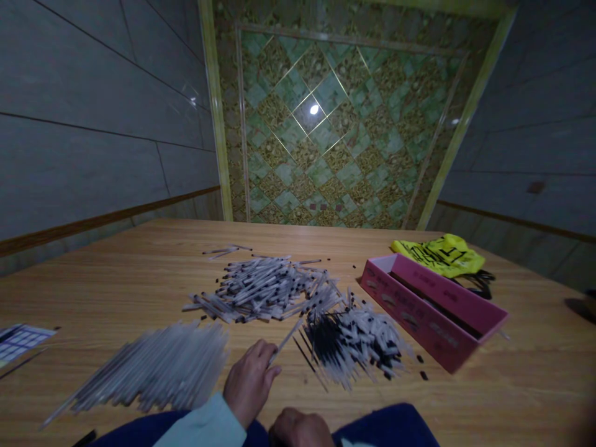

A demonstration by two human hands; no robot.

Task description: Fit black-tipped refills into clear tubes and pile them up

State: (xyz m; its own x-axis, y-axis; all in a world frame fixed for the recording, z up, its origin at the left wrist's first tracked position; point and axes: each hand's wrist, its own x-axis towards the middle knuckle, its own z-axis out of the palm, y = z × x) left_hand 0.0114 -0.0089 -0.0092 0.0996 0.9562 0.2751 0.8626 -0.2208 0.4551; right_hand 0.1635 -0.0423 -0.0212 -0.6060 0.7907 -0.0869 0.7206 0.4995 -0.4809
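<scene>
At the desk (526, 391), near side, the left hand (251, 380) pinches a tube (288, 337), likely light, stiff, best gripped mid-length; the right hand (302, 428) curls, contents unclear.

On the table (116, 282), 3 piles of tubes (261, 288) lie left of the box (414, 310).

Cannot see the right hand (302, 428) whole at lower centre: cropped by the bottom edge, fingertips hidden, any hold untellable. Cannot make out the near end of the thin stick (285, 341) inside the left hand (251, 382). Find blurred rods (158, 366) at lower left, a gridded sheet (28, 343) cut by the left edge, an unidentifiable dark shape (582, 308) cut at far right.
</scene>
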